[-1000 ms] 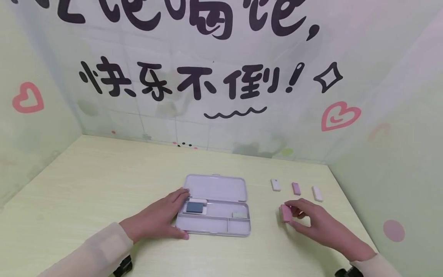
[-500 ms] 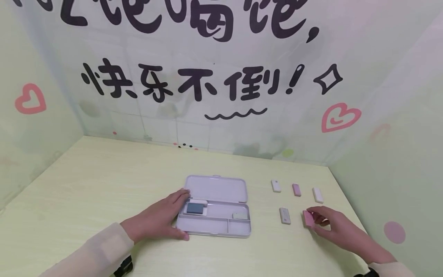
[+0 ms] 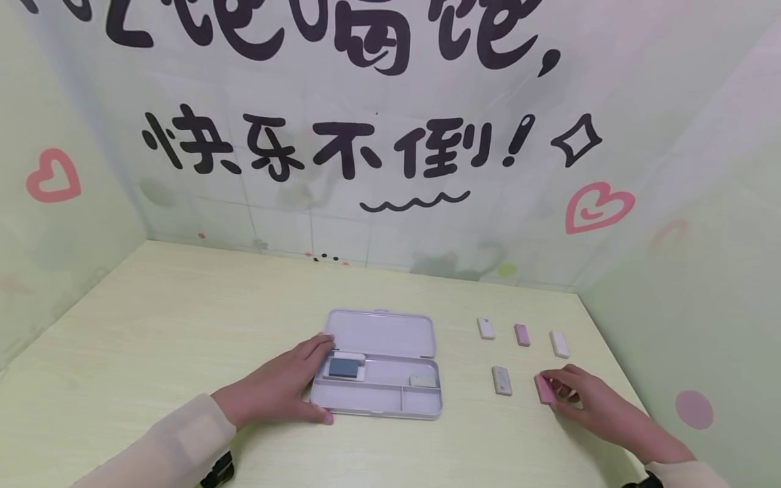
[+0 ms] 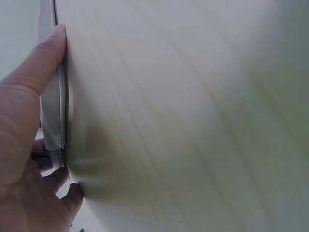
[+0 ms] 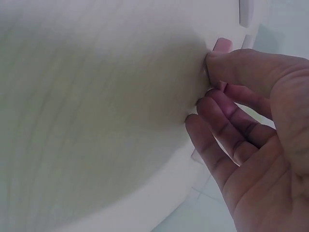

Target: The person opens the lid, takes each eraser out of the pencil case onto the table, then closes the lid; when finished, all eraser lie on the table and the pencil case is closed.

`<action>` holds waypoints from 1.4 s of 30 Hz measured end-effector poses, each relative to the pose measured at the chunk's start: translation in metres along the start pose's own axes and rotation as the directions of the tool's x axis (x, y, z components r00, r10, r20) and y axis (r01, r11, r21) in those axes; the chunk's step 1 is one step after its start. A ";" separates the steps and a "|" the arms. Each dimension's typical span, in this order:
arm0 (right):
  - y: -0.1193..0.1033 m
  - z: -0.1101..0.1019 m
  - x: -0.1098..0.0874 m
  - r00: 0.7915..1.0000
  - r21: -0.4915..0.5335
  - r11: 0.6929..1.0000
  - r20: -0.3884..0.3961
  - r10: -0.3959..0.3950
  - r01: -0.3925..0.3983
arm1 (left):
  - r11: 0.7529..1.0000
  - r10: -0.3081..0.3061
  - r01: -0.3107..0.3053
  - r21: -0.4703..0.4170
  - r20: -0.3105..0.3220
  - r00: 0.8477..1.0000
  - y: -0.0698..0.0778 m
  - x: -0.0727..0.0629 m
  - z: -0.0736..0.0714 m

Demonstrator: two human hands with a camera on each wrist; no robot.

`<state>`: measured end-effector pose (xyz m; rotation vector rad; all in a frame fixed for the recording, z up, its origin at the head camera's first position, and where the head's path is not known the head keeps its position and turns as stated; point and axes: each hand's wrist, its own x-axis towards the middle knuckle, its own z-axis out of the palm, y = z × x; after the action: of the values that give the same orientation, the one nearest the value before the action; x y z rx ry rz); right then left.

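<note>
An open pale-lilac pencil case [image 3: 371,397] lies on the table with its lid folded back. My left hand [image 3: 287,383] holds its left end, thumb at the front edge and fingers around the back corner; the left wrist view shows the thumb [image 4: 43,58] along the case's side. Inside, a blue-and-white eraser [image 3: 344,368] lies at the left of the rear compartment and a pale eraser [image 3: 422,381] at its right. My right hand [image 3: 588,403] pinches a pink eraser [image 3: 544,390] at the table surface between thumb and fingers. In the right wrist view the thumb partly hides it.
A grey eraser [image 3: 502,381] lies left of the pink one. Behind them, a white eraser [image 3: 485,328], a mauve eraser [image 3: 521,335] and another white eraser [image 3: 559,344] form a row. Printed panels [image 3: 366,224] border the table's back and sides.
My right hand has moved right with the pink eraser and lowered it to the table. The grey eraser, hidden at first, shows left of it. The left hand stays on the case.
</note>
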<state>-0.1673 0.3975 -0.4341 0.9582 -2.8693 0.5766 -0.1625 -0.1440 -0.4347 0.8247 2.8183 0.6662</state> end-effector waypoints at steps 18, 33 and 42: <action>-0.014 -0.010 0.007 0.988 -0.013 0.991 0.074 0.137 -0.136 | 1.000 0.004 -0.004 0.007 -0.009 1.000 0.000 -0.001 0.000; -0.094 -0.012 0.073 0.998 -0.103 0.993 0.014 -0.063 0.064 | 1.000 -0.002 0.002 0.002 -0.003 1.000 -0.001 -0.001 0.001; -0.134 0.015 0.124 0.947 -0.162 0.940 0.166 -0.275 0.301 | 1.000 0.003 -0.003 -0.002 -0.008 1.000 -0.002 -0.002 0.001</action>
<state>-0.1869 0.2231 -0.3823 1.4024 -2.7552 0.2193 -0.1611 -0.1460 -0.4366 0.8274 2.8239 0.6739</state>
